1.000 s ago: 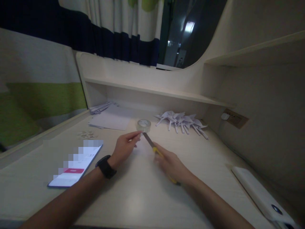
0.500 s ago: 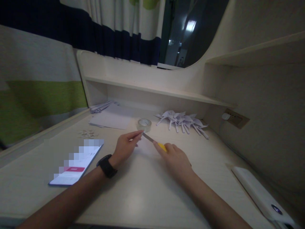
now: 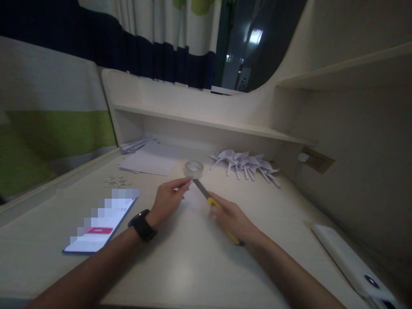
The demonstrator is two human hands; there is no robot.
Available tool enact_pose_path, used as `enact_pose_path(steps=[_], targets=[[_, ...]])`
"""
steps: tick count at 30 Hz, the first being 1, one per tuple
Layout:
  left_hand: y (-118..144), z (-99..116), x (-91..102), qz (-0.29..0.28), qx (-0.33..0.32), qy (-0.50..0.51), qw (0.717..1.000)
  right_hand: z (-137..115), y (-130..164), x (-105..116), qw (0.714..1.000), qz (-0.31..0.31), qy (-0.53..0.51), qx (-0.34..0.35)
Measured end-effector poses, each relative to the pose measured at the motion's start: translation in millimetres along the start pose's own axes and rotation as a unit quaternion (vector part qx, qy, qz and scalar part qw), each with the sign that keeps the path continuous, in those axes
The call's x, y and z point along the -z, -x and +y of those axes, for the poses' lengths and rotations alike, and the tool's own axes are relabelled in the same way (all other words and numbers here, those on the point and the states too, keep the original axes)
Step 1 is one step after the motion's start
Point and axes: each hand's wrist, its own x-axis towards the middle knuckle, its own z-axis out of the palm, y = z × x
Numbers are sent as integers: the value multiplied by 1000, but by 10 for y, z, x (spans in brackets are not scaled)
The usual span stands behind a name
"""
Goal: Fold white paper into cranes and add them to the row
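Observation:
My right hand [image 3: 233, 219] grips a yellow utility knife [image 3: 210, 201] with its dark blade out, pointing up and left. The blade tip meets the fingertips of my left hand [image 3: 169, 200], which pinch something small and pale just in front of a clear tape roll [image 3: 193, 169]; it may be the tape's end, but I cannot tell. A black watch [image 3: 142, 225] sits on my left wrist. Both hands hover low over the pale desk [image 3: 193, 266].
A lit phone [image 3: 101, 225] lies left of my left arm. Sheets of white paper [image 3: 148, 162] and small paper scraps [image 3: 116, 182] lie at the back left, several folded paper shapes [image 3: 246, 165] at the back right. A white device [image 3: 350, 262] rests at the right edge under a wall socket [image 3: 317, 159].
My right hand drew back toward me and tilted the knife steeper, after pushing forward half a second ago. The left hand stayed pinched at the blade tip.

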Motion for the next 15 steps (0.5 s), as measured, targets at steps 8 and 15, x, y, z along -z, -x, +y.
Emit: enact_pose_path(steps=[8, 15], targets=[[25, 24, -22, 24, -12, -27, 999, -113, 28, -138, 951, -53, -297, -65], [40, 92, 20, 11, 5, -51, 999, -44, 81, -24, 951, 80, 279, 101]])
